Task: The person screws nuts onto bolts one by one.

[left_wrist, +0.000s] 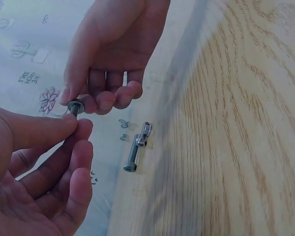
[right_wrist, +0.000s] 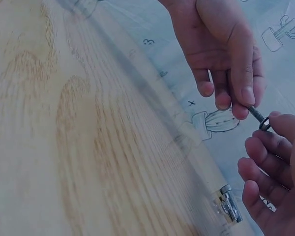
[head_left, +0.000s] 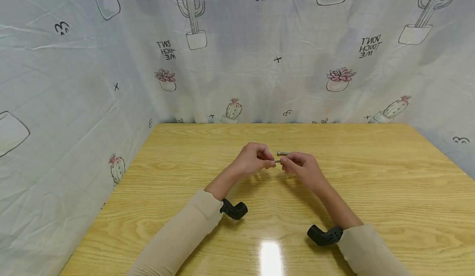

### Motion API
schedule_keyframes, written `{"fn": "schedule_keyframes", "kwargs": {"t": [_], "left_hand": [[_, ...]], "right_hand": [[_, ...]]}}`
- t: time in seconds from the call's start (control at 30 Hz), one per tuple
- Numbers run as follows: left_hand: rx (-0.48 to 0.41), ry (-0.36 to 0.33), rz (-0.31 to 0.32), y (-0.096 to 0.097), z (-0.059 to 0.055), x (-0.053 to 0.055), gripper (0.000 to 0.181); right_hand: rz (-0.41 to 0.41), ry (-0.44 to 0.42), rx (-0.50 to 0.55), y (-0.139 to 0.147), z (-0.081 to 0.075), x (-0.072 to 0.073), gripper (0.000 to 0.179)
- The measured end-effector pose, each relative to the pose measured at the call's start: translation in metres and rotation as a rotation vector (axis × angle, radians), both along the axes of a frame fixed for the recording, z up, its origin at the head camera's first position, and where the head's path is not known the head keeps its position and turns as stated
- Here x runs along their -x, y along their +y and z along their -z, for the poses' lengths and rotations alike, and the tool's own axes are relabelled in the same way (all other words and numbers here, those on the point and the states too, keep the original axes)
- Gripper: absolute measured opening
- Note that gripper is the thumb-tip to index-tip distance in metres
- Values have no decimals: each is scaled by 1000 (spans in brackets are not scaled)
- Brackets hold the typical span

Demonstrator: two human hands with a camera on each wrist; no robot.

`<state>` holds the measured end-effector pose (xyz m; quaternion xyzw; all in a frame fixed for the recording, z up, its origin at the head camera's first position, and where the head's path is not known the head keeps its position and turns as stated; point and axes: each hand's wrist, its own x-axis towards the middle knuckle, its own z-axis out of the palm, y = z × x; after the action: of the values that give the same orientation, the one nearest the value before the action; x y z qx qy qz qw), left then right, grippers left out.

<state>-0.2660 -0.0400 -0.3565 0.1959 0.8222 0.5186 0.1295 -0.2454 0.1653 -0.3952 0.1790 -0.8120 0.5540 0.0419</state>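
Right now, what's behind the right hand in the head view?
A bolt on the table: its head end shows; the right hand covers the rest. The left wrist view shows shiny metal parts by its other end, hidden in the head view.

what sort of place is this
Probably a screened-off workstation for handling small hardware: a cactus-print sheet hangs behind and beside a wood-grain table, and a metal socket-head bolt lies on it.
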Motion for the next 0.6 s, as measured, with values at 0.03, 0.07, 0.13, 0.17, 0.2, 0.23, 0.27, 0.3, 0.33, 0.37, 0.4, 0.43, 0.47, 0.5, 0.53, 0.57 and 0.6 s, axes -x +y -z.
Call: {"fn": "schedule_keyframes", "kwargs": {"t": [0.03, 0.07, 0.13, 0.17, 0.2, 0.23, 0.27, 0.3, 0.33, 0.37, 0.4, 0.43, 0.47, 0.5, 0.53, 0.57, 0.6], "left_hand": [[0, 4, 7, 0, 0, 0, 4], [0, 11, 15, 0, 0, 0, 5], [1, 23, 31, 1, 0, 0, 5], [3, 30, 38, 1, 0, 0, 5], [3, 33, 44, 1, 0, 0, 5], [5, 39, 50, 1, 0, 0, 6], [4, 42, 54, 1, 0, -1, 6], [3, 43, 57, 1, 1, 0, 6], [4, 43, 59, 1, 1, -1, 5], [2, 41, 60, 1, 1, -1, 6], [0, 40, 60, 1, 1, -1, 5], [-4, 36, 59, 1, 1, 0, 5], [-8, 31, 58, 1, 2, 0, 5], [-10, 26, 57, 1, 2, 0, 5], [-12, 22, 56, 0, 1, -1, 5], [-16, 18, 57, 0, 1, -1, 5], [-18, 19, 62, 0, 1, 0, 5]], "right_hand": [[-4, -6, -2, 0, 0, 0, 31], [-9, -8, -2, 0, -1, 0, 32], [-12, -14, -9, -1, -1, 0, 33], [-13, -19, -10, -2, -1, 0, 34], [-14, -24, -11, -2, -2, 0, 35], [-15, -30, -12, -2, -2, 0, 36], [-16, -33, -12, -3, -2, 0, 37], [-17, -34, -10, -3, -2, 0, 37], [-18, -36, -5, -3, -2, -1, 36], [-19, -39, -1, -3, -2, -1, 36], [-19, -39, 0, -2, -2, -1, 35], [-20, -40, 1, -2, -2, -1, 33], [-21, -39, 2, -2, -2, -2, 32], [-23, -39, 5, -2, -2, -2, 32], [-20, -41, 4, -2, -2, -3, 31], [-17, -37, 0, -2, -2, -3, 31], [-20, -26, -7, -3, -2, -3, 30]]}}
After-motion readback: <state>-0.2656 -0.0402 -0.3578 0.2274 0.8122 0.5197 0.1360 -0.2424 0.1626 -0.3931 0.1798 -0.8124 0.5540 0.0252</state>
